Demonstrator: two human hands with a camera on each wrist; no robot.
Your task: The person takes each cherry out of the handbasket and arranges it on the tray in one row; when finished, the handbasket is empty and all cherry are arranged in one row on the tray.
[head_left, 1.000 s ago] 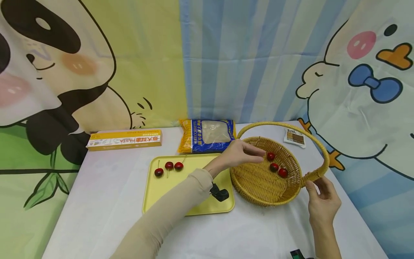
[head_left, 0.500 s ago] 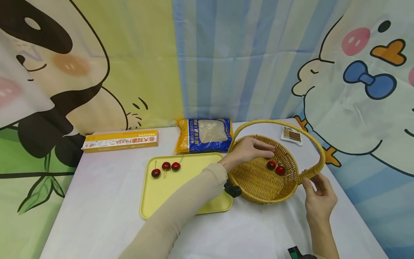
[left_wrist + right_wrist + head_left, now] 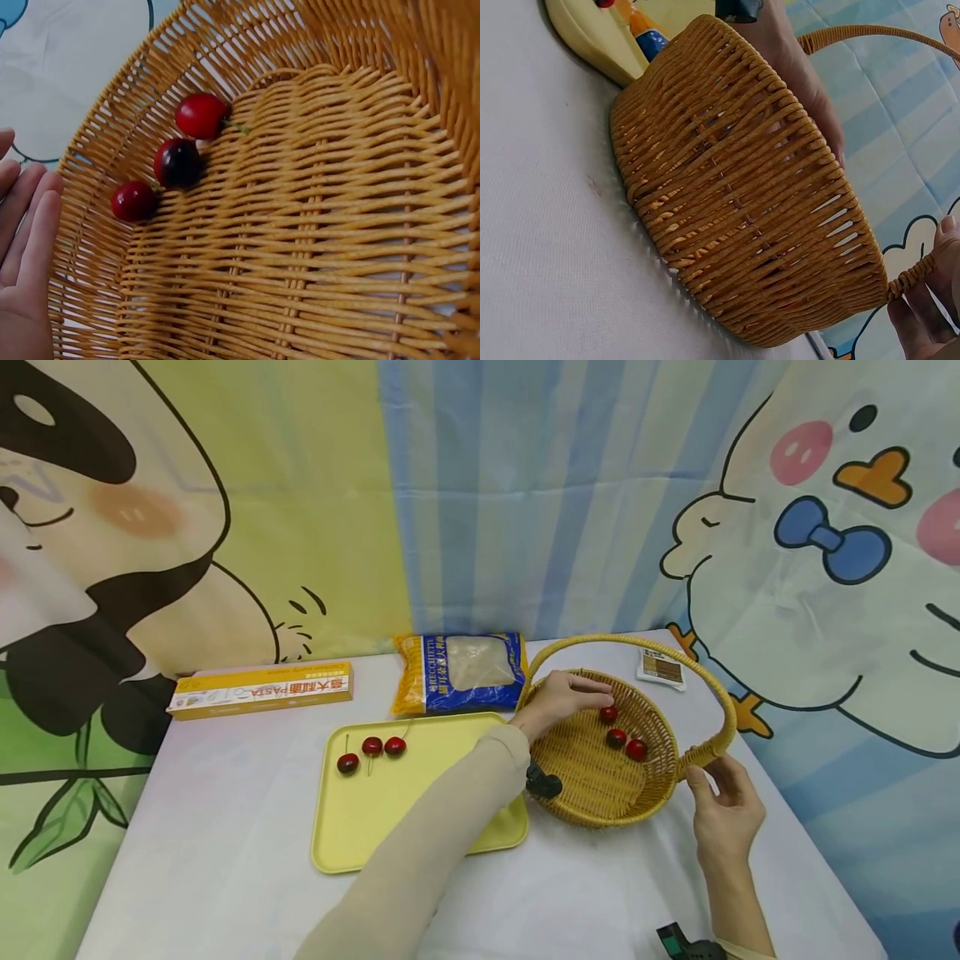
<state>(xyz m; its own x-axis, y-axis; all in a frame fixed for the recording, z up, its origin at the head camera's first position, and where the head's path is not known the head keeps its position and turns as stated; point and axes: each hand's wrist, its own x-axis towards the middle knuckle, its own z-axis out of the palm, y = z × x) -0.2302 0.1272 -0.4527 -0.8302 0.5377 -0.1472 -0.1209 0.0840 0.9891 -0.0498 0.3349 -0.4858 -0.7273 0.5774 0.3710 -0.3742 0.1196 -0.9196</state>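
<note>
My left hand (image 3: pixel 562 697) hovers over the back left part of a woven basket (image 3: pixel 600 789), fingers fairly straight and holding nothing. Three dark red cherries lie inside against the basket's far right wall; the nearest to my fingertips is one cherry (image 3: pixel 608 714). In the left wrist view, the left fingers (image 3: pixel 37 247) are beside the wicker wall, apart from a cherry (image 3: pixel 135 201). With thumb and fingers, my right hand (image 3: pixel 727 814) grips the foot of the arched handle (image 3: pixel 705 752) on the basket's right side.
Left of the basket lies a yellow tray (image 3: pixel 375 827) with three stemmed cherries (image 3: pixel 372 747), partly under the left sleeve (image 3: pixel 435 835). Behind are a yellow pasta box (image 3: pixel 262 689), a blue-and-orange pasta bag (image 3: pixel 461 672) and a small white packet (image 3: pixel 662 668). A printed curtain backs the table.
My left hand reached right over the rearmost cherry, hiding it, then drew back so the cherry shows again. My right hand keeps its grip on the handle. The head view shifted right.
</note>
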